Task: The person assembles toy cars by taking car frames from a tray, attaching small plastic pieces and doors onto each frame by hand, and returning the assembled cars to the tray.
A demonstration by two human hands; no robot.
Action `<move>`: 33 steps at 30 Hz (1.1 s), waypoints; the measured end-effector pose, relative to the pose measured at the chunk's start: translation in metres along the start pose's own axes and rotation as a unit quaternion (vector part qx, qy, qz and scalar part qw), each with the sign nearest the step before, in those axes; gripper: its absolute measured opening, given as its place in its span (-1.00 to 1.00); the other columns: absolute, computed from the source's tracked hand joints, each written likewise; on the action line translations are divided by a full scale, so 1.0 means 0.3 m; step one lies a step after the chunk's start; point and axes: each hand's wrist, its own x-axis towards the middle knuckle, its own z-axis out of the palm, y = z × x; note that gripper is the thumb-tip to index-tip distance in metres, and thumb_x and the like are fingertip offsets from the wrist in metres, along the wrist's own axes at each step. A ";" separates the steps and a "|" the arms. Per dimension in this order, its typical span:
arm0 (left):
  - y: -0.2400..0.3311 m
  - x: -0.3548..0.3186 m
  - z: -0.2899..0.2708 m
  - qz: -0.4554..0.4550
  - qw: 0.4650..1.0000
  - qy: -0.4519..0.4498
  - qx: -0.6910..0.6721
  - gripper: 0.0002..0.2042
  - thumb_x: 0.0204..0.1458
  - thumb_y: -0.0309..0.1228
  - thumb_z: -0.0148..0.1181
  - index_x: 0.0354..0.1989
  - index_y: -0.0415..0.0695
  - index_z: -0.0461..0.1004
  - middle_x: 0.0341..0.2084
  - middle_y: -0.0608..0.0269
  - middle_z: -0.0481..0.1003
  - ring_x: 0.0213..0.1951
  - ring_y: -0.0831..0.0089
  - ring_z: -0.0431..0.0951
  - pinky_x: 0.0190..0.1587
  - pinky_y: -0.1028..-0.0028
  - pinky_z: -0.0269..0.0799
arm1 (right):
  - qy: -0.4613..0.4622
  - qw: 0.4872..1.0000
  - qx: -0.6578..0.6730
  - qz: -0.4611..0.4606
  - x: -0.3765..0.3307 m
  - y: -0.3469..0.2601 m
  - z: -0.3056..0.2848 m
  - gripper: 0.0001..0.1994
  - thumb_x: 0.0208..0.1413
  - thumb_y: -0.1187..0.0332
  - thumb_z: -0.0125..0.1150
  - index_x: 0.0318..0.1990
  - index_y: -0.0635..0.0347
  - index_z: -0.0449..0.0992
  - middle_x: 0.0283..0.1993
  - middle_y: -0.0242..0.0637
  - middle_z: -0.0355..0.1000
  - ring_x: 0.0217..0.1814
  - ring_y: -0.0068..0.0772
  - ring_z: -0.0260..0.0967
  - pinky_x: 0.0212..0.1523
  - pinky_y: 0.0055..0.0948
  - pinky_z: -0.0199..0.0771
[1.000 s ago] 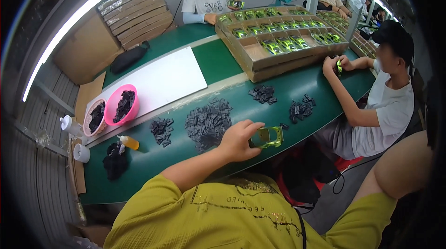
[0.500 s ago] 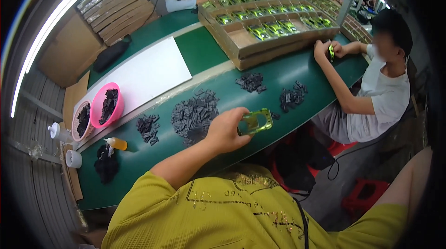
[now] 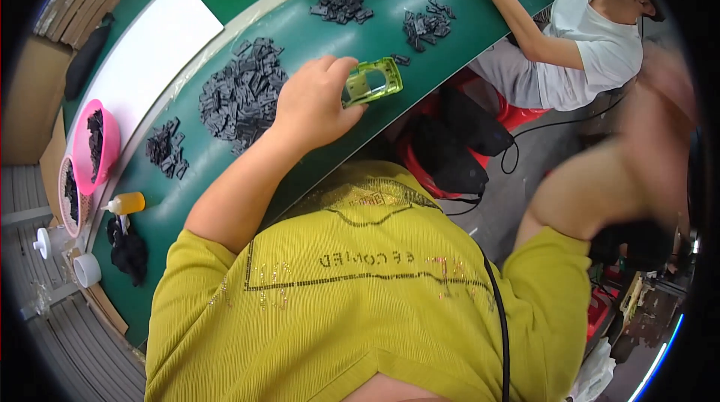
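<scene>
My left hand (image 3: 316,102) reaches in over the green table (image 3: 225,177) and grips one end of a yellow-green toy car body shell (image 3: 377,81) between thumb and fingers. The shell has an opening through its middle. Just left of that hand lies a big heap of small black plastic parts (image 3: 241,94). A loose black part (image 3: 401,60) rests beside the shell's far edge. My right arm is bent and raised at the far right, away from the table. Motion smears my right hand (image 3: 664,91), so its fingers cannot be made out.
Smaller piles of black parts (image 3: 341,7) lie around the heap. At left stand a pink bowl (image 3: 111,143), a pink basket (image 3: 66,211), a bottle of amber liquid (image 3: 129,203) and a black cloth (image 3: 127,252). A co-worker (image 3: 592,49) sits at right, near black-covered red stools (image 3: 450,151).
The view has tilted down and turned to the right. My right arm has come up into sight at the right, blurred. My left hand keeps its grip on the shell.
</scene>
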 end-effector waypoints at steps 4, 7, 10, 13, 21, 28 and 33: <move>-0.014 -0.028 0.014 -0.003 1.000 0.002 -0.012 -0.45 -0.19 -0.29 0.44 0.04 -0.13 0.44 -0.16 0.08 0.52 -0.05 0.05 0.50 -0.05 0.18 0.46 | -0.137 0.855 -0.005 0.500 -0.386 0.186 0.381 -0.90 0.13 0.42 0.32 -0.24 0.23 0.63 -0.27 -0.41 0.55 -0.22 -0.63 0.43 -0.21 -0.59 0.42; -0.023 -0.041 0.009 -0.002 1.000 -0.010 -0.008 -0.47 -0.16 -0.27 0.42 0.03 -0.16 0.43 -0.21 0.07 0.50 -0.06 0.06 0.48 -0.02 0.19 0.45 | -0.214 0.869 -0.120 0.430 -0.569 0.230 0.473 -0.71 0.01 0.36 0.41 -0.08 0.19 0.62 -0.25 -0.33 0.46 -0.31 -0.52 0.41 -0.25 -0.50 0.44; -0.029 -0.065 -0.004 -0.003 1.000 -0.016 -0.012 -0.44 -0.16 -0.26 0.44 0.05 -0.17 0.42 -0.18 0.07 0.50 -0.05 0.05 0.48 0.01 0.20 0.44 | -0.279 0.869 -0.181 0.366 -0.628 0.225 0.523 -0.64 -0.02 0.27 0.43 -0.04 0.12 0.61 -0.20 -0.30 0.39 -0.35 -0.38 0.40 -0.27 -0.41 0.47; -0.035 -0.064 -0.023 -0.003 0.999 -0.010 -0.035 -0.45 -0.13 -0.20 0.44 0.03 -0.19 0.45 -0.16 0.05 0.51 -0.03 0.05 0.48 0.03 0.21 0.43 | -0.302 0.864 -0.203 0.349 -0.626 0.244 0.529 -0.70 0.01 0.27 0.40 -0.08 0.11 0.63 -0.21 -0.29 0.42 -0.34 -0.31 0.42 -0.26 -0.37 0.48; -0.136 -0.013 0.044 -0.029 0.990 0.068 -0.122 -0.57 -0.06 -0.23 0.36 -0.06 -0.23 0.51 -0.22 -0.02 0.53 -0.14 0.04 0.55 -0.06 0.22 0.47 | -0.319 0.894 -0.231 0.213 -0.594 0.313 0.518 -0.83 0.06 0.34 0.33 -0.22 0.18 0.60 -0.27 -0.20 0.45 -0.24 -0.12 0.46 -0.21 -0.25 0.49; -0.144 -0.002 0.066 -0.055 0.983 0.041 -0.167 -0.69 -0.07 -0.44 0.31 -0.10 -0.20 0.52 -0.27 0.02 0.53 -0.20 0.10 0.57 -0.12 0.26 0.50 | -0.330 0.894 -0.220 0.208 -0.610 0.309 0.486 -0.89 0.09 0.39 0.27 -0.28 0.22 0.56 -0.29 -0.16 0.43 -0.24 -0.07 0.44 -0.21 -0.21 0.47; -0.155 -0.062 0.026 -0.088 0.981 0.009 -0.174 -0.80 -0.07 -0.49 0.30 -0.24 -0.21 0.54 -0.33 0.05 0.52 -0.25 0.14 0.57 -0.16 0.28 0.51 | -0.308 0.905 -0.225 0.191 -0.640 0.291 0.543 -0.93 0.12 0.42 0.22 -0.28 0.21 0.55 -0.32 -0.15 0.40 -0.26 -0.06 0.42 -0.24 -0.19 0.46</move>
